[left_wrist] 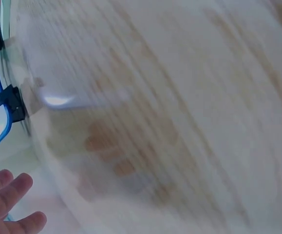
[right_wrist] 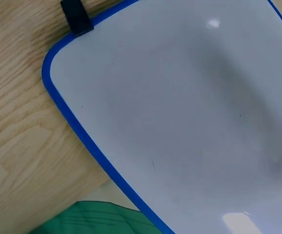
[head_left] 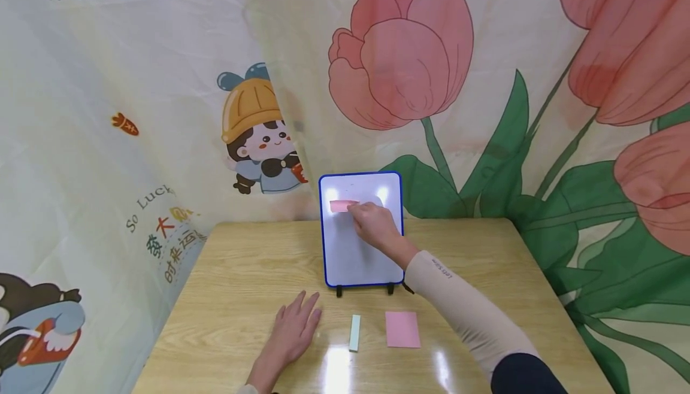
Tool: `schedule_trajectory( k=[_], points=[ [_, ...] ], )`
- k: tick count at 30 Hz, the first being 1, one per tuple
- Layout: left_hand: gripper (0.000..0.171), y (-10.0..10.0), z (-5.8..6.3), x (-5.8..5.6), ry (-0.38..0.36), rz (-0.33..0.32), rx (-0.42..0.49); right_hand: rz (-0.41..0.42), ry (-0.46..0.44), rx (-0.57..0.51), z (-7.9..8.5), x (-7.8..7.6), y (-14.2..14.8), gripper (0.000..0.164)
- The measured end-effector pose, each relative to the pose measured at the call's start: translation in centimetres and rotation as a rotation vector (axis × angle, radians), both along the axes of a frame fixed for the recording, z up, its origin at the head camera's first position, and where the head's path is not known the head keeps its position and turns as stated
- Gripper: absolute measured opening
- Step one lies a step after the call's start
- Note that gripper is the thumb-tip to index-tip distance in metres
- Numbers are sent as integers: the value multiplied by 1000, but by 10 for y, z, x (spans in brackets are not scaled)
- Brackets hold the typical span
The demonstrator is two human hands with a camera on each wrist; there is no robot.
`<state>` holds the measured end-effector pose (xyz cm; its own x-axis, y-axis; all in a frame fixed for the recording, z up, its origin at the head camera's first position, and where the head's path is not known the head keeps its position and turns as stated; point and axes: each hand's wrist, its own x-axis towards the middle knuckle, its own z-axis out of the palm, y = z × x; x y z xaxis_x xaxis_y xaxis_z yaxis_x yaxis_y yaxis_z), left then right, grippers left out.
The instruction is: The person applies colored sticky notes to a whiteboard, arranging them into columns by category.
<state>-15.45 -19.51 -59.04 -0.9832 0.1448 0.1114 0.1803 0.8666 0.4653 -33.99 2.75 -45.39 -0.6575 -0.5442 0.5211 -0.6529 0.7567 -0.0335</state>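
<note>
A small whiteboard (head_left: pixel 361 256) with a blue frame stands upright on black feet at the back of the table. High on its left part a pink paper strip (head_left: pixel 339 206) lies against the white surface. My right hand (head_left: pixel 374 225) pinches the strip's right end, with its fingers curled. The right wrist view shows mostly the whiteboard's face (right_wrist: pixel 155 107); the strip is out of that frame. My left hand (head_left: pixel 293 329), fingers straight and a little spread, is at the table in front of the board, holding nothing. In the left wrist view its fingers (left_wrist: pixel 14 192) show at the lower left.
A pale green strip (head_left: pixel 354 333) lies on the wooden table (head_left: pixel 259 262) to the right of my left hand. Farther right is a pink square sticky note (head_left: pixel 402 329). Behind the table hangs a printed cloth (head_left: pixel 302 35) with tulips and cartoon figures.
</note>
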Motion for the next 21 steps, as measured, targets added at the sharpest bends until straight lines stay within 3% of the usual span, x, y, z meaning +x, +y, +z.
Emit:
schedule_trajectory(
  k=[4,7,13,21],
  points=[
    [49,0,7,-8,48,-6,-10,-4,-41,7,-4,1,-2,12],
    [49,0,18,-21,116,-16,-29,-11,-70,9,-9,0,-2,14],
    [49,0,55,-61,268,-45,-77,-20,-84,-10,-17,-3,-2,18],
    [57,5,96,-114,329,-80,-113,-29,-76,4,-20,-7,-3,17]
  ],
)
